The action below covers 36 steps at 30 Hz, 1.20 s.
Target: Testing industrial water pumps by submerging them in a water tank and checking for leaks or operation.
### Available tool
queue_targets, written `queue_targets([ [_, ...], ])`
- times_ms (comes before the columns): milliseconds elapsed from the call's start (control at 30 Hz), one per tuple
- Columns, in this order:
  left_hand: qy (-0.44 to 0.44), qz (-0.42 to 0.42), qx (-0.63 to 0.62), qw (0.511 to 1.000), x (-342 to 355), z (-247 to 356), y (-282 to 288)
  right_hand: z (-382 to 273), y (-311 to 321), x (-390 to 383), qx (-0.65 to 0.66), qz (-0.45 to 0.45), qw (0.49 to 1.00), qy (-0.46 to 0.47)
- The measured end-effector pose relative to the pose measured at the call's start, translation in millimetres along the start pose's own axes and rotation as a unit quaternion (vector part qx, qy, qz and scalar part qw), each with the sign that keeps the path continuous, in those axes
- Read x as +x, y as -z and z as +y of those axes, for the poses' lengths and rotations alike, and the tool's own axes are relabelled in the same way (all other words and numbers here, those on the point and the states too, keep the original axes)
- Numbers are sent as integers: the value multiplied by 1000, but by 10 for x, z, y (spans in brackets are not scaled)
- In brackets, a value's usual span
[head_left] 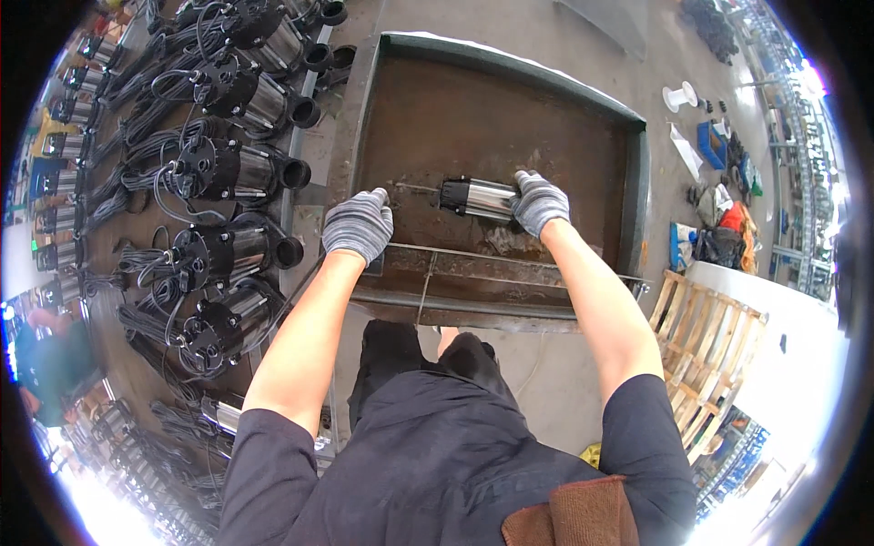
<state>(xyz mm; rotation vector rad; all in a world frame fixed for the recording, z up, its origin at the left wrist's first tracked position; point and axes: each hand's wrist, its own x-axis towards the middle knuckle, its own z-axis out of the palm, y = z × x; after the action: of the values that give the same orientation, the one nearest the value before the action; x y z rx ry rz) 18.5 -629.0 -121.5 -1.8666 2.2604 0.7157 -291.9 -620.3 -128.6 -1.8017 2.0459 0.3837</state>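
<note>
Silver cylinder [487, 198] | holding step: right hand [541, 202] is clasping its end in tank [636, 182] | left hand [360, 225]: grip unclear | next, probably needing firmness

We take this for an industrial workshop or factory floor — one that handles pumps, or machines much like them. Down the left of the frame we see rows of steel-and-black machines [250, 170] among heaped black cables [150, 264]. A metal tank [492, 51], wet and brown inside, fills the upper middle, with a steel cylinder [490, 199] in it. Bare grey floor [510, 23], a wooden pallet [706, 341] at lower right and tall shelving [806, 196] along the right edge — all look industrial to us.
</note>
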Motion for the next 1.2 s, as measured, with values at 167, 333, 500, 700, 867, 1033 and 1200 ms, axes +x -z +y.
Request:
queue_targets([
  [167, 25, -31, 31, 999, 31, -2, 3, -80, -96, 94, 21, -10, 1000, 1],
  [333, 26, -28, 37, 999, 63, 28, -21, -43, -259, 137, 16, 39, 999, -1],
  [500, 31, -25, 45, 998, 100, 60, -55, 93, -510, 53, 87, 102, 990, 42],
  [700, 67, -51, 56, 995, 44, 149, 93, 627, -309, -705, 165, 214, 961, 56],
  [867, 70, -34, 67, 995, 44, 212, 71, 1585, -417, -1067, 174, 284, 943, 9],
  [1033, 74, -22, 74, 994, 56, 216, 22, 2068, -732, -983, 249, 277, 921, -116],
  [1200, 88, -8, 89, 992, 45, 227, 32, 1772, -561, -894, 153, 183, 948, -210],
])
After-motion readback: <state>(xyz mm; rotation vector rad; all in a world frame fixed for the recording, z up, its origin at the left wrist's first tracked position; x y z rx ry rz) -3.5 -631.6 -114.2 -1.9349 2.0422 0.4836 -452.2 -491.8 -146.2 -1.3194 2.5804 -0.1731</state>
